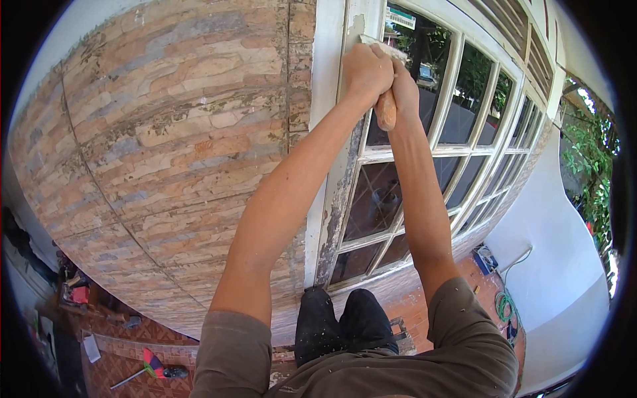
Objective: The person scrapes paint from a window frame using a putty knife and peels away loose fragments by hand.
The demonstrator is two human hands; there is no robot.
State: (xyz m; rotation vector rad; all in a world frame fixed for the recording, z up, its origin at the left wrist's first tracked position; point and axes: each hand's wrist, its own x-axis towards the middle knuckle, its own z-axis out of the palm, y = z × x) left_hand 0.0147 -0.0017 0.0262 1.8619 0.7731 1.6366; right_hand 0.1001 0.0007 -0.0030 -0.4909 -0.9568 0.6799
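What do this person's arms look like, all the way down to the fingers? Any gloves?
No gloves! The left grip and right grip are just bare hands. The left sleeve and right sleeve are short and dark grey-brown. Below them the arms are bare, with no watch or bracelet showing.

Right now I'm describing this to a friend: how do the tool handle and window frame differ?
The handle is brownish, while the window frame is mostly white. The handle is short and rounded; the window frame is a large grid around panes. The handle juts from between the left hand and right hand; the window frame extends well beyond them.
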